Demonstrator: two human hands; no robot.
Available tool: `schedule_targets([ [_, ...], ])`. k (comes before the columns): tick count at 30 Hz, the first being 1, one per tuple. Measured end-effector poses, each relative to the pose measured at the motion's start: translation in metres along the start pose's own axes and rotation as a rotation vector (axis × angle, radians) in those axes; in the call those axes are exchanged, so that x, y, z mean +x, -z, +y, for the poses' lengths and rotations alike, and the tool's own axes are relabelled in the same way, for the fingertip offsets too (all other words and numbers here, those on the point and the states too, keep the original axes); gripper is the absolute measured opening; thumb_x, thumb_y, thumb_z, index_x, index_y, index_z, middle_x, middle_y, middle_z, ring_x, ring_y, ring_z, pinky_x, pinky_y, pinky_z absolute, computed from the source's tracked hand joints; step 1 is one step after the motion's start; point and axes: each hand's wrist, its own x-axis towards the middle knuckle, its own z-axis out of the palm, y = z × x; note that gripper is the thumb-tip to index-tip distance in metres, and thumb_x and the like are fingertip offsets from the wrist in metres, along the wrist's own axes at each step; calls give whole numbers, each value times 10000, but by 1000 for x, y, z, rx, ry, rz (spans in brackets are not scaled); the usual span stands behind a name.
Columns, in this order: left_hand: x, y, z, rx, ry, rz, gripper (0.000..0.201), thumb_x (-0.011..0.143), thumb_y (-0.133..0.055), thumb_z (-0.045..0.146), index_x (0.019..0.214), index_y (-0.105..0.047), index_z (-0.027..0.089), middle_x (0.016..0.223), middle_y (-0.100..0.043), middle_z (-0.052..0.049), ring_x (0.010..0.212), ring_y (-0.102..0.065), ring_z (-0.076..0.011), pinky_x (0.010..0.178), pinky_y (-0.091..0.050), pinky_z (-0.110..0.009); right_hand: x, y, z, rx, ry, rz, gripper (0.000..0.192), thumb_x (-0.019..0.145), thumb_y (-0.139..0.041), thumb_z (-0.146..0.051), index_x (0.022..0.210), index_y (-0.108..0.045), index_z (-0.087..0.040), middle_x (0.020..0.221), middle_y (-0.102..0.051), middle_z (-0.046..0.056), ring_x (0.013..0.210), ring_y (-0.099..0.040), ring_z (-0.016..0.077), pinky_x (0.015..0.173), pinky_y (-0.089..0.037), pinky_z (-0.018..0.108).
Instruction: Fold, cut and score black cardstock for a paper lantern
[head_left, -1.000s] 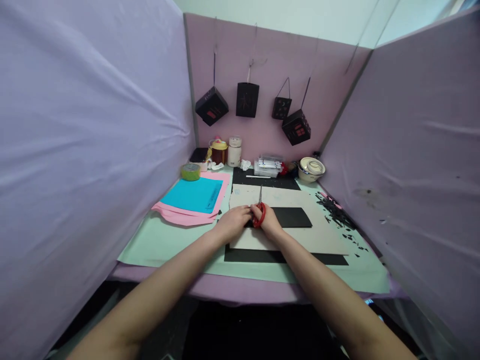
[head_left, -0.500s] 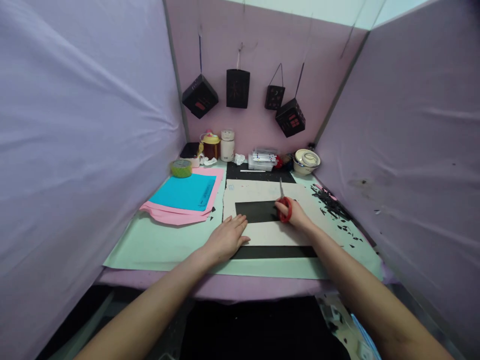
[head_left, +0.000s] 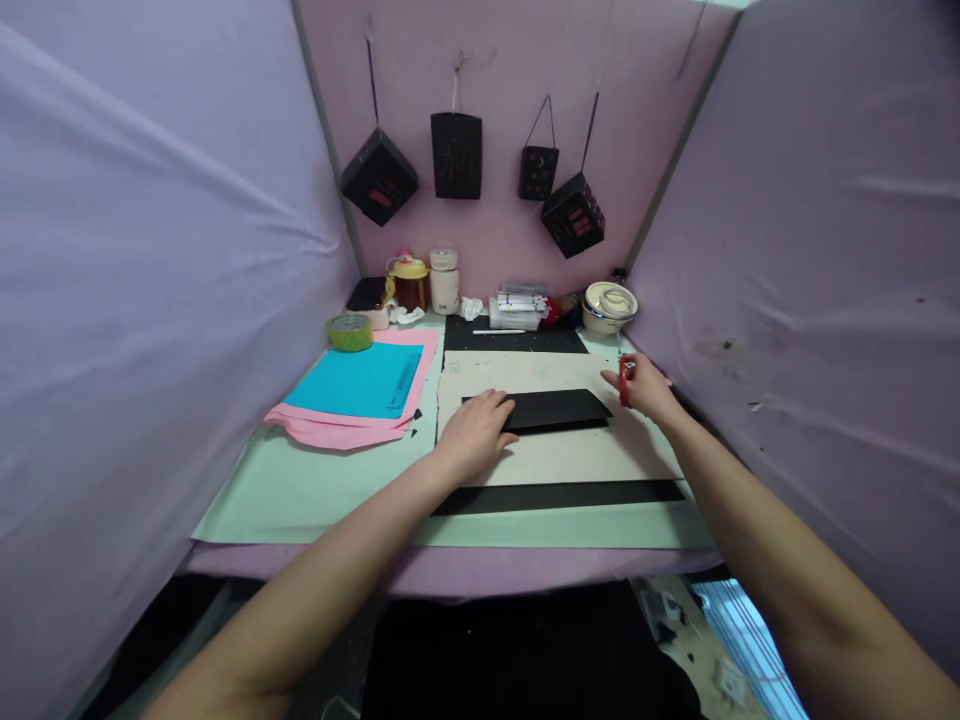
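Observation:
My left hand (head_left: 474,433) rests palm down on the left end of a black paper sheet (head_left: 562,409) that lies on a beige board (head_left: 570,455). My right hand (head_left: 646,389) is at the board's right edge, closed around red-handled scissors (head_left: 623,380), just right of the black sheet. A long black strip (head_left: 570,495) lies along the board's near edge.
Blue paper (head_left: 356,380) lies on pink sheets (head_left: 330,428) at the left, with a tape roll (head_left: 350,331) behind. Jars (head_left: 444,280), a pen box (head_left: 516,307) and a bowl (head_left: 609,307) line the back wall. Several black lanterns (head_left: 455,155) hang above. Fabric walls close both sides.
My right hand carried the scissors from the board's middle to its right edge. My left hand moved onto the black sheet's left end. The view tilted down a little.

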Motion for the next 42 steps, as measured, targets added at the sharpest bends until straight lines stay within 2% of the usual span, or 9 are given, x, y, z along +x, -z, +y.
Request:
schedule_targets([
  [5, 15, -18, 12, -58, 53, -241, 821, 832, -444, 669, 1448, -302, 146, 1541, -174, -173, 1413, -90, -391, 1098, -158, -567, 26, -19, -8, -327, -44, -49, 607, 795, -588, -496, 1185, -484, -43, 999, -652, 231, 908, -627, 296, 725, -438, 336],
  [11, -5, -14, 9, 3, 38, -174, 641, 861, -520, 534, 1377, -429, 165, 1477, -353, -151, 1368, -264, -370, 1087, -236, -523, 21, -21, -21, -491, 80, -162, 325, 834, -555, -330, 1001, -635, -63, 1005, -652, 234, 960, -613, 305, 833, -424, 370],
  [14, -14, -10, 4, 32, -10, -129, 501, 894, -525, 380, 1335, -469, 149, 1403, -463, -139, 1307, -380, -338, 1053, -315, -469, -4, -12, -37, -413, 316, -154, 307, 845, -543, -300, 1047, -644, -93, 1129, -609, 218, 1073, -562, 303, 939, -388, 391],
  [17, -20, -15, 0, 65, -38, -88, 433, 918, -487, 313, 1324, -475, 164, 1380, -490, -129, 1289, -407, -323, 1031, -339, -457, -39, -4, -52, -178, 705, -437, 460, 789, -638, -402, 1197, -590, -195, 1212, -592, 127, 1122, -546, 262, 963, -407, 363],
  [20, -23, -22, 0, 118, -51, -62, 404, 939, -440, 311, 1320, -479, 180, 1390, -476, -133, 1294, -401, -331, 1027, -336, -482, -69, -2, -57, -128, 787, -576, 642, 710, -705, -465, 1284, -535, -232, 1284, -556, 118, 1161, -527, 273, 961, -423, 372],
  [26, -20, 2, 1, 106, -116, -37, 349, 978, -333, 297, 1220, -547, 167, 1145, -644, -125, 1075, -587, -255, 906, -438, -367, -89, -2, -56, -211, 790, -389, 308, 869, -481, -323, 1100, -655, -215, 1074, -685, 120, 952, -627, 235, 827, -465, 345],
  [32, 1, 41, -11, 6, 32, -12, 302, 956, -400, 368, 1114, -616, 227, 992, -693, -69, 934, -634, -255, 793, -453, -331, -51, 14, -73, -159, 638, -361, 263, 870, -520, -444, 869, -693, -246, 814, -708, 48, 744, -608, 198, 675, -408, 283],
  [38, 9, 9, -9, 34, -37, 39, 363, 913, -483, 231, 1269, -543, 195, 1381, -485, -111, 1290, -412, -274, 1078, -270, -417, -15, -27, -65, -48, 610, -409, 245, 869, -529, -398, 778, -672, -221, 757, -672, 23, 687, -580, 170, 637, -397, 260],
  [42, -1, -16, -1, -34, -105, -187, 589, 925, -444, 466, 1422, -359, 163, 1530, -250, -117, 1420, -170, -273, 1138, -144, -458, -13, -45, -51, -164, 670, -264, 245, 855, -560, -399, 920, -669, -189, 950, -654, 85, 877, -590, 215, 787, -425, 299],
])
